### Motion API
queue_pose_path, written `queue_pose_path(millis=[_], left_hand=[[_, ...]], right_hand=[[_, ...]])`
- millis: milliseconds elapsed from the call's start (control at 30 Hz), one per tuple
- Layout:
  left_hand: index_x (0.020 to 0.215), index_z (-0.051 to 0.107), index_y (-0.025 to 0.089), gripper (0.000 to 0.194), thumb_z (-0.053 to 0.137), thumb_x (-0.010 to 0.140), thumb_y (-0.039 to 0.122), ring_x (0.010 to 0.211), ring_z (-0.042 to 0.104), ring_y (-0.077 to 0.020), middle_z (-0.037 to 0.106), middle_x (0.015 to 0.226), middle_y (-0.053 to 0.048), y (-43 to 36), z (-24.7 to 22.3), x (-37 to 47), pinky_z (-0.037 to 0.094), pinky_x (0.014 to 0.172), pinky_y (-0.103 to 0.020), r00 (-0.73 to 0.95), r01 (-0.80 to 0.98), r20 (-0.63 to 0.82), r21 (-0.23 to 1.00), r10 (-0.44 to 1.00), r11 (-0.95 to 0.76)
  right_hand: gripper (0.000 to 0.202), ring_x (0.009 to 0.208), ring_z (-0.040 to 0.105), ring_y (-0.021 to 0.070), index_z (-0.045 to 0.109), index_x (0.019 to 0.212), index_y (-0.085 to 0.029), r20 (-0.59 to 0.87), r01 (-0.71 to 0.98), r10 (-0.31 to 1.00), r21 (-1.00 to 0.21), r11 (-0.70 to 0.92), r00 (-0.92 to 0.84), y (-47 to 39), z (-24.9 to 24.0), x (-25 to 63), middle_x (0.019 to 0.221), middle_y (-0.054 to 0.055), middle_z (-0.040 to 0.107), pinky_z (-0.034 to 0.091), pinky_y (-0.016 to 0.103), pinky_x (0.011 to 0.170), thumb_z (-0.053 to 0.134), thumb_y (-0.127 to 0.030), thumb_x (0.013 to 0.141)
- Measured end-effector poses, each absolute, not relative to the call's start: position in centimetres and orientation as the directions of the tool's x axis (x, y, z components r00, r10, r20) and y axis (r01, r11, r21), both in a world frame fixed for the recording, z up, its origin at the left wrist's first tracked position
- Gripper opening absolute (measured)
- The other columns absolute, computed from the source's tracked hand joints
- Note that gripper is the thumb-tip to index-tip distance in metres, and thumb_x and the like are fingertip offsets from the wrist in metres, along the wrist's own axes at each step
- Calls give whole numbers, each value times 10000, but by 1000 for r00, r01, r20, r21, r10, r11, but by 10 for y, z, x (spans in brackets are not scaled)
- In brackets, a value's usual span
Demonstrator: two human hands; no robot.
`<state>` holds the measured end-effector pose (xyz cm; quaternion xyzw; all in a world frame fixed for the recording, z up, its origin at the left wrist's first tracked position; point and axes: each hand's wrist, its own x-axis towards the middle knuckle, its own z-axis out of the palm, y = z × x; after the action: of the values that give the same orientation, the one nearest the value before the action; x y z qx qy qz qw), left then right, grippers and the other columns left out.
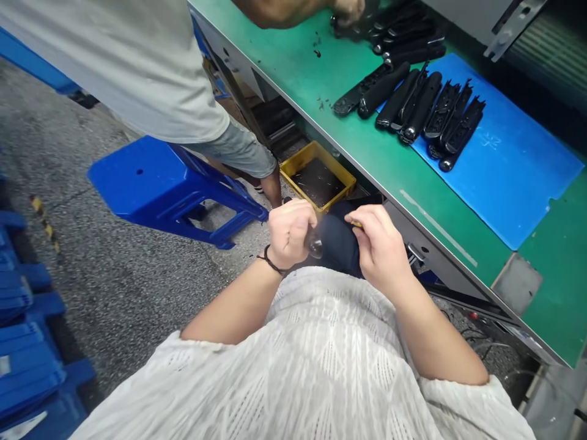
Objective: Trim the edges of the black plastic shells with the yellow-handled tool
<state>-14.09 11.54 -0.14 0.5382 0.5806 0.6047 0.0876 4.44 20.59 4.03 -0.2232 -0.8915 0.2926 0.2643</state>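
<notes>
My left hand is closed around a dark, glossy-ended black plastic part, mostly hidden by my fingers and smeared by motion. Level with it, my right hand pinches a small yellow object; only a bit of it shows, so its kind is unclear. Both hands are held over my lap, apart from each other. On the bench, a row of long black plastic parts, some with jagged ends, lies partly on a blue sheet.
A co-worker's hand is over more black parts at the far end of the green bench. Below the bench edge sits a yellow crate with dark scraps. A blue stool stands left; blue pallets lie lower left.
</notes>
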Motion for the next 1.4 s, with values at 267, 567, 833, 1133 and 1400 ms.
queue_pose_path(millis=[267, 567, 833, 1133, 1400], left_hand=[[466, 551, 254, 634, 468, 883, 724, 544, 426, -220, 494, 513, -76, 116, 10, -134, 414, 713, -408, -438, 360, 333, 916, 835, -176], [555, 534, 234, 595, 352, 1013, 568, 552, 457, -210, 516, 556, -67, 116, 6, -129, 375, 685, -397, -326, 478, 457, 835, 828, -272], [505, 514, 234, 602, 433, 967, 611, 545, 437, -203, 500, 540, -64, 115, 16, -110, 346, 631, -368, -525, 313, 311, 936, 792, -160], [595, 530, 208, 601, 419, 1028, 610, 583, 400, -176, 464, 599, -34, 109, 21, -88, 335, 595, -325, -514, 49, 86, 996, 853, -72], [786, 529, 220, 523, 504, 975, 707, 422, 486, -144, 486, 605, 16, 107, 19, -94, 356, 407, -275, -177, -342, -108, 939, 978, 42]], right_hand=[[444, 735, 524, 165, 656, 1063, -177, 330, 86, 259, -456, 886, -908, 200, 61, 52, 829, 25, 636, 369, 308, 652, 521, -598, 1017], [561, 630, 342, 141, 606, 760, -213, 459, 103, 255, -330, 938, -851, 200, 55, 42, 672, -11, 498, 204, 320, 569, 509, -711, 998], [576, 620, 313, 162, 579, 691, -238, 622, 192, 216, -107, 976, -753, 193, 50, 44, 605, 1, 420, 200, 345, 566, 507, -723, 992], [482, 582, 278, 153, 547, 698, -242, 796, 324, 178, 24, 946, -579, 194, 33, 44, 572, -16, 385, 145, 344, 559, 596, -620, 994], [189, 767, 538, 182, 602, 1140, -183, 620, 220, 473, -442, 870, -626, 219, 50, 60, 864, 66, 637, 449, 325, 705, 434, -187, 1054]])
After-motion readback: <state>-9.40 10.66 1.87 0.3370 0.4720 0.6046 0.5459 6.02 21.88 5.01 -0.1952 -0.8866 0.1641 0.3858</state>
